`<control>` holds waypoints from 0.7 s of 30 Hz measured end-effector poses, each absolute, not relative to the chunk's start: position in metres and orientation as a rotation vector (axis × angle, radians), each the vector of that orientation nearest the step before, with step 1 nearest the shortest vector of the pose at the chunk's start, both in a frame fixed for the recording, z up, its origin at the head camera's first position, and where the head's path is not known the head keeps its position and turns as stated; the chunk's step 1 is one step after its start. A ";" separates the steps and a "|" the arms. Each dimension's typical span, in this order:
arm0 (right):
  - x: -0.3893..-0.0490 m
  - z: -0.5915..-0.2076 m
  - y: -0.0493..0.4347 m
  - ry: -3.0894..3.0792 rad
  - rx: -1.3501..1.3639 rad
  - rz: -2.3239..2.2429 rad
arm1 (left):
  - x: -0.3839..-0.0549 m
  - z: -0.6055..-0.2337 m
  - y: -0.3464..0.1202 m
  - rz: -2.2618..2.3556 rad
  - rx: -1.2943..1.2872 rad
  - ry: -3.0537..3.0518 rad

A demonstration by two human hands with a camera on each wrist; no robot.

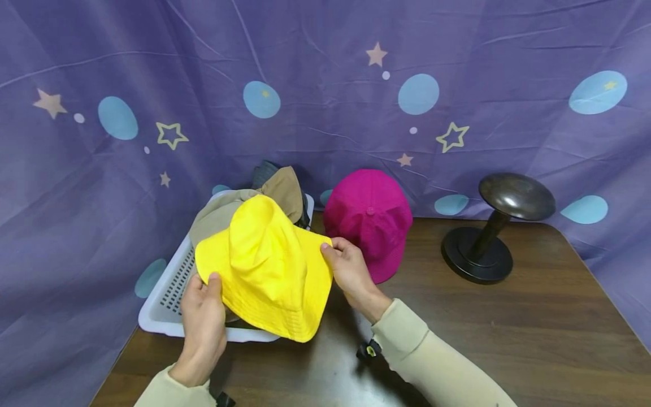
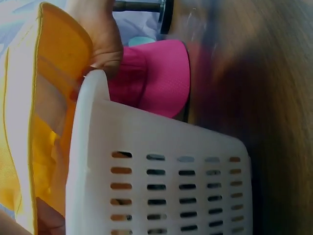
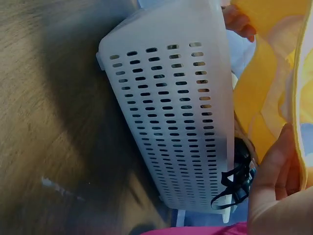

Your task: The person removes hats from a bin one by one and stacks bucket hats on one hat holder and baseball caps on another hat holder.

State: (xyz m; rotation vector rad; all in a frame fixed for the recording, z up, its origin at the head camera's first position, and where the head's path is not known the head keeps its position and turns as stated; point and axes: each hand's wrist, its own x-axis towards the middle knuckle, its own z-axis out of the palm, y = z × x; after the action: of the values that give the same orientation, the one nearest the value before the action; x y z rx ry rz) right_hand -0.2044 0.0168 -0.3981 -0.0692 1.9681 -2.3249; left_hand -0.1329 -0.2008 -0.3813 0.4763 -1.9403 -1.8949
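A yellow bucket hat (image 1: 269, 254) is held up by its brim between both hands, crown toward the head camera. My left hand (image 1: 203, 322) pinches the brim's near left edge, thumb on top. On the opposite side, my right hand (image 1: 351, 274) grips the brim edge between thumb and fingers. The hat hangs over the front part of a white plastic basket (image 1: 163, 314), hiding much of what lies inside. In the basket, a beige hat (image 1: 218, 212), a tan cap (image 1: 285, 192) and a dark grey one (image 1: 264, 171) are visible. Both wrist views show the brim's underside above the basket.
A magenta cap (image 1: 371, 220) rests on the wooden table (image 1: 539, 322) right of the basket. Farther right stands a dark hat stand (image 1: 485, 249) with a rounded metal top. A purple patterned curtain (image 1: 325, 68) hangs behind the table.
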 end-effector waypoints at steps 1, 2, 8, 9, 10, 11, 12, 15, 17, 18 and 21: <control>-0.203 -0.397 0.017 1.992 -0.107 -2.311 | -0.132 -0.382 -0.201 -1.887 0.458 -1.940; -0.202 -0.396 0.018 2.012 -0.149 -2.299 | -0.131 -0.382 -0.201 -1.882 0.436 -1.939; -0.194 -0.383 0.025 2.149 -0.399 -2.276 | -0.129 -0.378 -0.197 -1.849 0.314 -1.886; -0.193 -0.379 0.028 2.164 -0.436 -2.278 | -0.130 -0.377 -0.196 -1.843 0.297 -1.870; -0.192 -0.375 0.031 2.178 -0.473 -2.283 | -0.132 -0.375 -0.194 -1.858 0.275 -1.843; -0.191 -0.371 0.034 2.191 -0.505 -2.289 | -0.133 -0.373 -0.191 -1.868 0.253 -1.823; -0.190 -0.366 0.037 2.208 -0.538 -2.294 | -0.135 -0.371 -0.188 -1.878 0.233 -1.810; -0.187 -0.352 0.050 2.251 -0.585 -2.332 | -0.141 -0.362 -0.178 -1.909 0.174 -1.800; -0.187 -0.344 0.060 2.303 -0.576 -2.357 | -0.146 -0.356 -0.169 -1.902 0.129 -1.825; -0.186 -0.341 0.067 2.329 -0.571 -2.367 | -0.149 -0.353 -0.164 -1.887 0.111 -1.847; -0.187 -0.332 0.086 2.420 -0.506 -2.390 | -0.158 -0.346 -0.146 -1.878 0.030 -1.870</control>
State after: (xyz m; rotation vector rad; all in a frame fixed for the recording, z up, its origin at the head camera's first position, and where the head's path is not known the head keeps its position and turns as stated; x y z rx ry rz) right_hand -0.1872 0.0857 -0.3320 -0.5062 2.4204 -2.3903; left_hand -0.1581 -0.1459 -0.3457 0.0301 -1.8698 -1.8778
